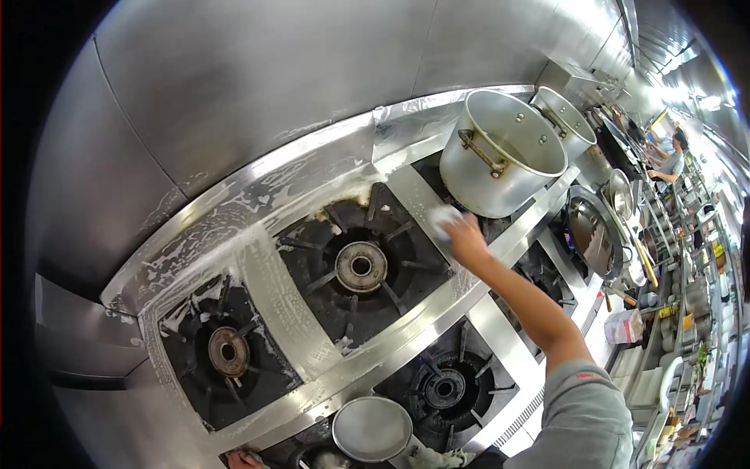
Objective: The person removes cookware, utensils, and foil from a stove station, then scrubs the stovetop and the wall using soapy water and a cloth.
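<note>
My right hand [467,237] is closed round a white, foamy pad [445,220] and presses it on the steel strip [418,205] between two burners, just left of the large pot [500,160]. Soap suds streak the steel stovetop and the backsplash [258,191]. The back middle burner [361,266] lies left of this hand. At the bottom edge, my left hand [244,460] shows only in part, low on the stove's front near a round metal pan [372,429]; whether it holds anything is hidden.
A second pot [564,123] stands behind the large one. Right of them are a black wok [592,234], ladles [621,195] and a plastic tub [623,327]. Another person [670,162] stands far off at the upper right. A cloth [441,458] lies at the bottom edge.
</note>
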Demonstrator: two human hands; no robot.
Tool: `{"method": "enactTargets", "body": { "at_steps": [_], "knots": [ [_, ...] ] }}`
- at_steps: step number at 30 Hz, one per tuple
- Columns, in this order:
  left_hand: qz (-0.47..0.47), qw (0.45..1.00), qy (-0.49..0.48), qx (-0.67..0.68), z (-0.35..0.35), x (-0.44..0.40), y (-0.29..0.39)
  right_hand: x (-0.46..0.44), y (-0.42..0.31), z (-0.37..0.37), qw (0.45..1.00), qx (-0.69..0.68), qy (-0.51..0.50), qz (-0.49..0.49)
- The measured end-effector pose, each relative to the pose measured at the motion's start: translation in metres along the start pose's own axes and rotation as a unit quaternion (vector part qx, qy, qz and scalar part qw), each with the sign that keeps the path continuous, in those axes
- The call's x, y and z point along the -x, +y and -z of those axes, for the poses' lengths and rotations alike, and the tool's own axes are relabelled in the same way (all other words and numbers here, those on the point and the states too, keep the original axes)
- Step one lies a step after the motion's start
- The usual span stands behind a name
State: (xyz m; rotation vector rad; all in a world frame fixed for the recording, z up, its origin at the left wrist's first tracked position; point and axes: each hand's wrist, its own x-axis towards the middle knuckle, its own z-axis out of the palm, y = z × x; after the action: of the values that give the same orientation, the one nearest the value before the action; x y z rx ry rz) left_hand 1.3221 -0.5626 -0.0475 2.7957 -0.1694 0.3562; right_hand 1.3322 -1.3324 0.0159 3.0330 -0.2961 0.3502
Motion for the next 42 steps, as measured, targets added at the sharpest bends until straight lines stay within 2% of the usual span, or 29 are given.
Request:
{"method": "enactTargets", "body": {
  "at_steps": [2,4,5,6,7,8,9,11,12,14,15,17,18,19,20,22,23,25,27,29,30,32,35,38,40,42],
  "knots": [
    [0.013,0.999,-0.015,-0.032,-0.008,0.005,-0.007,-0.078,-0.009,-0.012,0.994,-0.013,0.09,0.068],
    [0.024,0.999,-0.002,-0.039,-0.015,0.007,-0.013,-0.137,-0.029,0.004,0.998,-0.033,-0.035,-0.039],
    [0.052,0.997,0.026,-0.049,-0.027,0.013,-0.023,-0.131,-0.025,-0.004,0.998,-0.056,0.018,0.001],
    [-0.014,0.997,0.057,-0.058,-0.032,0.012,-0.04,-0.116,-0.019,-0.009,0.993,-0.082,0.072,0.035],
    [0.052,0.995,-0.025,-0.081,-0.014,0.005,-0.031,-0.077,-0.018,-0.008,0.996,0.001,0.062,0.068],
    [0.123,0.982,-0.106,-0.092,-0.006,0.001,-0.007,-0.039,-0.015,0.002,0.997,-0.001,0.033,0.065],
    [0.131,0.982,-0.107,-0.087,-0.011,0.005,-0.007,0.001,-0.013,0.014,0.998,-0.003,0.001,0.059],
    [0.005,0.996,0.018,-0.088,-0.018,0.007,-0.015,0.039,-0.018,0.038,0.995,-0.045,-0.089,0.026],
    [0.004,0.996,0.02,-0.087,-0.014,0.005,-0.008,0.043,-0.022,0.045,0.991,-0.038,-0.131,0.009],
    [0.043,0.996,-0.048,-0.065,0.0,-0.003,0.008,0.02,-0.022,0.033,0.998,-0.025,-0.056,0.017],
    [0.036,0.996,-0.046,-0.065,-0.003,-0.006,0.009,-0.011,-0.023,0.026,0.998,0.029,-0.033,0.036],
    [-0.02,0.995,0.079,-0.049,-0.013,-0.005,0.007,-0.081,-0.011,-0.009,0.996,0.039,0.046,0.061],
    [-0.023,0.995,0.08,-0.05,-0.014,-0.001,0.005,-0.115,-0.015,-0.011,0.999,0.043,0.022,0.009],
    [0.008,0.997,0.034,-0.062,-0.013,0.001,0.001,-0.14,-0.022,-0.01,0.998,0.045,-0.002,-0.042],
    [0.04,0.996,-0.012,-0.075,-0.01,0.002,-0.004,-0.152,-0.025,-0.006,0.998,0.04,-0.001,-0.042],
    [0.032,0.997,-0.02,-0.072,-0.009,0.003,-0.011,-0.159,-0.027,0.007,0.985,0.102,-0.093,-0.105],
    [0.023,0.997,-0.027,-0.063,-0.012,0.003,-0.014,-0.149,-0.026,0.015,0.984,0.105,-0.094,-0.108],
    [0.033,0.998,-0.017,-0.055,-0.012,0.002,-0.005,-0.113,-0.024,0.027,0.956,0.155,-0.236,-0.082],
    [0.051,0.998,0.001,-0.049,-0.013,0.003,-0.008,-0.061,-0.013,0.028,0.973,0.123,-0.169,-0.099],
    [-0.017,0.994,0.052,-0.09,-0.019,0.004,-0.018,-0.015,-0.016,0.037,0.958,0.13,-0.219,-0.133],
    [-0.014,0.994,0.055,-0.09,-0.016,0.005,-0.02,-0.005,-0.022,0.038,0.959,0.131,-0.216,-0.13],
    [0.048,0.995,-0.025,-0.089,-0.009,0.004,-0.006,0.004,-0.025,0.036,0.967,0.128,-0.155,-0.154],
    [0.083,0.993,-0.016,-0.077,-0.014,0.006,-0.012,-0.063,-0.01,0.006,0.977,0.118,-0.133,-0.121],
    [0.048,0.996,0.026,-0.068,-0.011,0.005,-0.001,-0.143,-0.017,0.01,0.973,0.079,-0.119,-0.18],
    [0.025,0.997,0.031,-0.073,-0.012,0.005,-0.007,-0.173,-0.027,0.007,0.969,0.074,-0.108,-0.207],
    [-0.004,0.997,0.018,-0.074,-0.01,0.005,-0.012,-0.182,-0.03,0.005,0.955,0.078,-0.141,-0.249]
  ]
}}
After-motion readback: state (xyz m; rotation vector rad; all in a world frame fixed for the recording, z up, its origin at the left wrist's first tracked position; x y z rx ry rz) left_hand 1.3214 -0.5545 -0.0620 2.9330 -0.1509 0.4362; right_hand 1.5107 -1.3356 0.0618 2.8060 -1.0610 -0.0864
